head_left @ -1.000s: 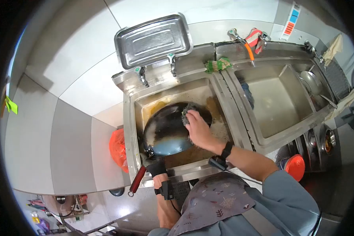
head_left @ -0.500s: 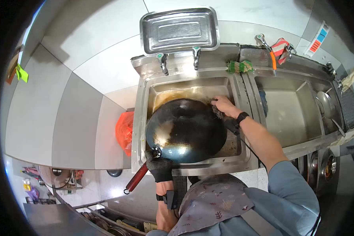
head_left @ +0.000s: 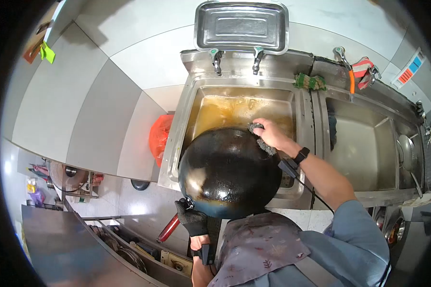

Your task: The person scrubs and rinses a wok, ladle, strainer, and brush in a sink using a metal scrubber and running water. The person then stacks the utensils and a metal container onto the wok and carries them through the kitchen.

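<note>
A large dark wok [head_left: 230,174] is turned bottom up over the sink basin [head_left: 303,112], its near edge reaching past the sink's front rim. Its underside is wet and shiny, with a pale patch at the left. My left hand [head_left: 192,221], in a black glove, is closed around the base of the wok's red handle [head_left: 168,229]. Bare, my right hand [head_left: 274,136] grips a grey steel wool scrubber [head_left: 266,148] against the wok's upper right side. Brownish water [head_left: 218,111] lies in the basin behind the wok.
Two taps [head_left: 257,61] stand behind the basin under a metal tray [head_left: 242,26]. At the right is a second sink [head_left: 361,153] with ladles [head_left: 406,148]. A green scrub cloth [head_left: 310,82] rests on the ledge. An orange-red bag [head_left: 160,138] hangs at the left.
The wok has come towards me, over the front rim, uncovering more brownish water. My right hand has moved with the scrubber along the wok's far right side. The camera view has shifted.
</note>
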The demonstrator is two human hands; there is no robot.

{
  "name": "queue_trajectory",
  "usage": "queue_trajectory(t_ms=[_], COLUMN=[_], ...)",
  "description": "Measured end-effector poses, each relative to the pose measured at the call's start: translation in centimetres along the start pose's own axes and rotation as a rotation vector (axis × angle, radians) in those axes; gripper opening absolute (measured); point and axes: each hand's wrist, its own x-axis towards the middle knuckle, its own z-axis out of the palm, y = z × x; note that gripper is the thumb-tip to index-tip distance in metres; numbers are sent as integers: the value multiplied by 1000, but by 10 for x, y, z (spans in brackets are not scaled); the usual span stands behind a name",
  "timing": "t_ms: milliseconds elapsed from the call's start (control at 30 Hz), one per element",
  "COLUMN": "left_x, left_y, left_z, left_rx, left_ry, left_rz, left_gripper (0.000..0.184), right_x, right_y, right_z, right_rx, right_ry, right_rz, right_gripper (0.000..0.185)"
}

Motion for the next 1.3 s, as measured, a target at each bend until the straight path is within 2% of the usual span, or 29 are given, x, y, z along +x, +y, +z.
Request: queue_trajectory(t_ms=[33, 100, 133, 200, 333, 400, 467, 533, 667, 733, 800, 867, 900, 933, 1000, 1067, 1133, 1200, 1233, 1267, 1300], left_x=[-7, -15, -19, -24, -26, -27, -32, -30, -7, -8, -8, -2, 1, 2, -6, -15, -20, -2, -8, -21, -24], left_y=[0, 1, 1, 2, 9, 14, 16, 13, 1, 2, 2, -2, -4, -2, 0, 5, 4, -3, -1, 4, 6], left_z=[-6, -14, -17, -22, -16, 6, 22, 18, -6, -1, 4, -7, -11, -8, -1, 23, 16, -13, -2, 26, 29], left_rx=[14, 21, 25, 35, 83, -29, -115, 33, -54, 40, 5, 247, 223, 223, 76, 129, 217, 733, 735, 540, 444], left_ry=[-13, -30, -40, -72, -209, -164, -107, -72, -48, -29, 13, -56, -22, -11, 58, 70, 92, -4, 0, 38, 62], left_rz=[-23, -61, -72, -85, -127, -189, -217, -84, -150, -121, -185, -8, 14, 20, -116, -60, -33, 262, 261, 188, 151], left_gripper=[40, 41, 41, 42, 43, 46, 49, 48, 42, 40, 42, 43, 42, 42, 42, 42, 42, 40, 40, 39, 39], right_x=[-8, -30, -41, -61, -71, -60, -37, -17, -19, -18, -27, -28, -20, -6, 30, 57, 79, 102, 110, 120, 125], right_y=[-13, -40, -50, -68, -72, -50, -12, 36, 2, -37, -73, -82, -76, -64, -18, 18, 43, 87, 113, 128, 144], right_z=[-3, -3, 0, 6, 9, 5, -8, -5, -14, -17, -8, 5, 7, 6, 10, 4, 0, 0, -2, -6, -4], right_rx=[-1, -172, -211, -186, -198, -162, -204, 76, 25, -138, -61, -110, -97, -59, -18, -153, -195, -707, -749, -752, -710], right_ry=[-1, 60, 82, 70, 42, 99, 79, 5, -22, -38, -163, -214, -201, -246, -320, -368, -452, -285, -258, -264, -346], right_rz=[-4, -218, -409, -566, -647, -544, -245, 176, 82, -192, -472, -726, -747, -671, -378, -287, -47, -220, -269, -278, -200], right_gripper=[38, 39, 37, 36, 36, 33, 34, 36, 40, 38, 36, 34, 33, 32, 29, 30, 30, 20, 20, 20, 20])
